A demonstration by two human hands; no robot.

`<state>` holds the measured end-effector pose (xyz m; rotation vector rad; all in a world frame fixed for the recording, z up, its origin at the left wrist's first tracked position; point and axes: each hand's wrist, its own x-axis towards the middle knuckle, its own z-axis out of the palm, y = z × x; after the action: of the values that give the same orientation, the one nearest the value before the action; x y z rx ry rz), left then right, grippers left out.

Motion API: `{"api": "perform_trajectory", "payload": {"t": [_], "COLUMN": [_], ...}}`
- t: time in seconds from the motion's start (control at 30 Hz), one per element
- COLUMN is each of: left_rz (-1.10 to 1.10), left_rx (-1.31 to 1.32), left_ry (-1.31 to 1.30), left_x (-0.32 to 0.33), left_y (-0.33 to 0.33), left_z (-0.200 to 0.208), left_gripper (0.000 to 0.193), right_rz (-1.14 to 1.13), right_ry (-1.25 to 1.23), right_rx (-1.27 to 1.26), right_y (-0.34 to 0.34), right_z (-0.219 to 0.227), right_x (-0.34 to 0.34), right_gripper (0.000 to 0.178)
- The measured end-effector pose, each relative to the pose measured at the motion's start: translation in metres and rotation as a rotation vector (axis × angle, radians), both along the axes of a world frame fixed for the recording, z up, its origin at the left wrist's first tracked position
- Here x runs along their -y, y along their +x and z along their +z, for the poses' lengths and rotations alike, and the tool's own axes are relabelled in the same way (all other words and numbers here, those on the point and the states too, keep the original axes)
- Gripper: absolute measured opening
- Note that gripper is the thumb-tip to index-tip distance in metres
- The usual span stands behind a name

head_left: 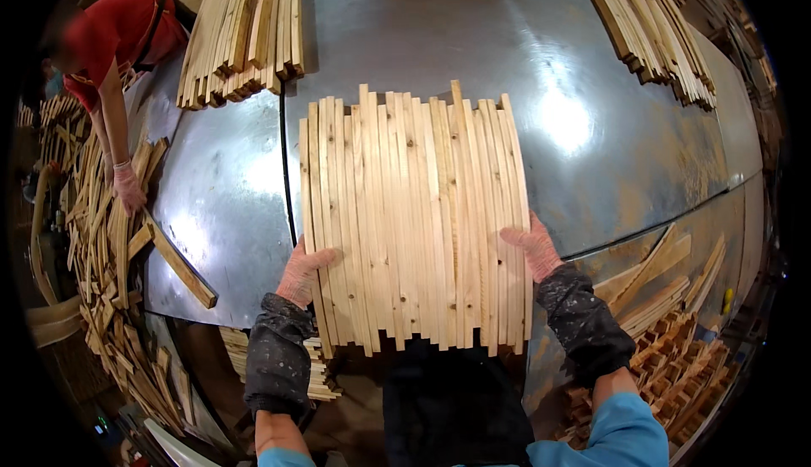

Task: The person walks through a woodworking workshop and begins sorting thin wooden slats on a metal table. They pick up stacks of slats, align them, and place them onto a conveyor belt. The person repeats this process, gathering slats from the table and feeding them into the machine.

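Observation:
A wide row of pale wooden strips (414, 222), laid side by side with uneven ends, lies across the middle of the metal table (405, 28). My left hand (304, 274), in a pinkish work glove, presses against the row's left side with the thumb over the top. On the opposite side my right hand (534, 249), gloved alike, grips the outer strips, its thumb on the upper face. Between them the strips are squeezed together, and their near ends jut past the table's front edge. The fingers below the thumbs are partly hidden.
Stacks of strips lie at the far left (241, 36) and far right (650, 32). A co-worker (127, 40) in red reaches toward a heap of loose wood (101, 239) at left. A single strip (180, 266) rests nearby. Stacked wood pieces (667, 374) stand at lower right.

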<state>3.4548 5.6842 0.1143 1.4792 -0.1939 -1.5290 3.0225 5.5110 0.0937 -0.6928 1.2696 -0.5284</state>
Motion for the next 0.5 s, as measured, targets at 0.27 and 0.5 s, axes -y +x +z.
{"api": "perform_trajectory", "payload": {"t": [0.27,0.5], "left_rz": [0.067,0.187], "left_rx": [-0.216,-0.264], "left_ry": [-0.028,0.022], "left_x": [0.000,-0.015], "left_y": [-0.021,-0.020], "left_z": [0.001,0.010], "left_gripper": [0.081,0.071], "right_rz": [0.114,0.151], "right_ry": [0.083,0.183], "right_rx": [0.034,0.000], "right_y": [-0.009,0.005], "right_z": [0.017,0.008], "right_x": [0.025,0.045], "right_gripper": [0.082,0.069]}}
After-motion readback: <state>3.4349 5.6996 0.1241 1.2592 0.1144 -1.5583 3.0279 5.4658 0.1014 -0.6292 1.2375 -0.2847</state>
